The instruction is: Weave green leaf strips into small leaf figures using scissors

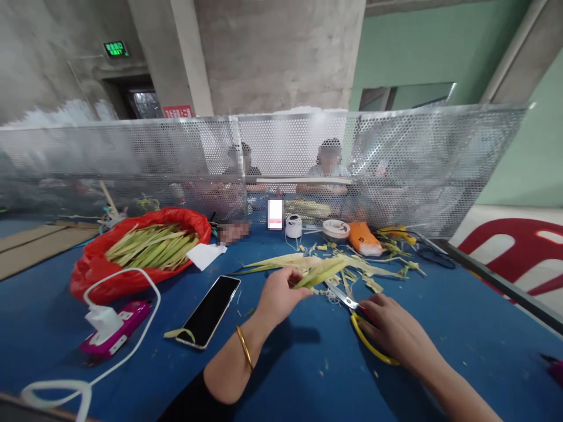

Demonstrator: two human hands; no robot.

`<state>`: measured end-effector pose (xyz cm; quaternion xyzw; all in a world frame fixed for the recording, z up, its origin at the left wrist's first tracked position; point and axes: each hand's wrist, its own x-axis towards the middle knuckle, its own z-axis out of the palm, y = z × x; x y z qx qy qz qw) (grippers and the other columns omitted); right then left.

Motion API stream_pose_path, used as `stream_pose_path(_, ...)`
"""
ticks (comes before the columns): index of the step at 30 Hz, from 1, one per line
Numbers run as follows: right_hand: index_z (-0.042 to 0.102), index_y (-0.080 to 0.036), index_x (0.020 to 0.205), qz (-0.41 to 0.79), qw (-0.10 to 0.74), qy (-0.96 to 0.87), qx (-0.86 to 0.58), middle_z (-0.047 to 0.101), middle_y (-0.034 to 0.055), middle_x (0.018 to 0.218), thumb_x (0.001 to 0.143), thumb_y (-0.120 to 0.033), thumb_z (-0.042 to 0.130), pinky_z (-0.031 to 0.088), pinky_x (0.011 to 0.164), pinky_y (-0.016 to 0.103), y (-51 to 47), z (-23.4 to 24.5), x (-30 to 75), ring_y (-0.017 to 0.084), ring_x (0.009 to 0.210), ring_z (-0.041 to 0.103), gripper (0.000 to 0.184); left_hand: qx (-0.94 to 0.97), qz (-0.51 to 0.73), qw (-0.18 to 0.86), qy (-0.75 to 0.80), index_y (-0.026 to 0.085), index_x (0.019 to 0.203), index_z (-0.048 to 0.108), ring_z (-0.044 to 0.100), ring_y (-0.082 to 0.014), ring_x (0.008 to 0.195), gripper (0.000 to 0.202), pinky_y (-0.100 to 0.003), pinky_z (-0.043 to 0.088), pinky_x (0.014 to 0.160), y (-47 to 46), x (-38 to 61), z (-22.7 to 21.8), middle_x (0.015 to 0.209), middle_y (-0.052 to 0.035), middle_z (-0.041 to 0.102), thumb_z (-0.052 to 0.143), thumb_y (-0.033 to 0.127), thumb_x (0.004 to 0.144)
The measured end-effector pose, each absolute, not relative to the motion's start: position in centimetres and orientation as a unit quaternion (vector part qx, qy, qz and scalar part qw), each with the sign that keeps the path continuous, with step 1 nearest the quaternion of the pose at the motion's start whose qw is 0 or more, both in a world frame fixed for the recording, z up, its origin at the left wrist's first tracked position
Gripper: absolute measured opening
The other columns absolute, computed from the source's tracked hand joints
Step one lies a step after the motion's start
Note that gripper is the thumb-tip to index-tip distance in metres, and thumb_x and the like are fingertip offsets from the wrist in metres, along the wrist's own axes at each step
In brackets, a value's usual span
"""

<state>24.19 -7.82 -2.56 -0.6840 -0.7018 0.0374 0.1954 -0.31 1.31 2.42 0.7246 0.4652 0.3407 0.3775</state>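
Observation:
Between the thumb and fingers of my left hand (279, 298) is a pale green corn husk (324, 272), its tip pointing right above the table. My right hand (393, 327) is closed over one handle of a pair of scissors (347, 300). The other handle, a yellow loop, shows below the fingers, and the blades point up and left. Whether the fingers pass through the handle is hidden. Under and beyond the held husk lie long dried husk strips (272, 262), cut scraps (373, 285) and some white thread (335, 296).
Left on the blue table (303, 387) stand a red bag of husks (152, 249), a phone (210, 310) and a purple power strip (118, 329) with a white cable. Behind are a thread spool (294, 227), a bowl (336, 230), an orange packet (364, 237) and a perforated metal screen (290, 140); people sit beyond.

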Motion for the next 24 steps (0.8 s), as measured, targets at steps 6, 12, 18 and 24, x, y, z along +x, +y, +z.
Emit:
stream_pose_path(6,0.066,-0.017,0.091,0.424,0.555,-0.418,-0.581,0.070,0.0050,0.084,0.074,-0.051,0.067,0.051,0.060,0.028,-5.5,1.0,18.7,0.020,0.074,0.065,0.037,0.743,0.319,0.390,0.440,0.020,0.070,0.064,0.056,-0.0168,0.065,0.018,-0.025,0.038,0.059,0.4,1.5,1.6,0.068,0.0012,0.065,0.077,0.028,0.060)
stream_pose_path(12,0.067,-0.012,0.076,0.520,0.607,-0.297,-0.522,0.065,0.0015,0.060,0.062,-0.042,0.080,0.047,0.048,0.022,-4.3,-0.4,16.5,0.011,0.050,0.057,0.035,0.780,0.286,0.341,0.440,0.021,0.070,0.069,0.058,-0.0173,0.062,0.019,-0.026,0.037,0.059,1.7,0.3,1.0,0.064,-0.0004,0.066,0.056,0.032,0.079)
stream_pose_path(18,0.067,-0.012,0.078,0.542,0.616,-0.275,-0.501,0.065,0.0006,0.058,0.060,-0.035,0.083,0.047,0.046,0.019,-4.6,-0.7,18.5,0.010,0.049,0.058,0.033,0.794,0.247,0.268,0.487,0.024,0.078,0.071,0.063,-0.0200,0.073,0.014,-0.027,0.041,0.065,3.5,-1.3,0.9,0.078,-0.0012,0.072,0.058,0.023,0.076)
stream_pose_path(24,0.067,-0.014,0.073,0.475,0.675,-0.250,-0.506,0.067,0.0003,0.059,0.056,-0.038,0.084,0.048,0.049,0.021,-3.8,-0.6,20.3,0.011,0.049,0.058,0.034,0.767,0.380,0.066,0.513,0.021,0.102,0.069,0.060,-0.0235,0.106,0.031,-0.033,0.041,0.092,3.3,-1.9,1.3,0.111,-0.0071,0.070,0.045,0.012,0.084)
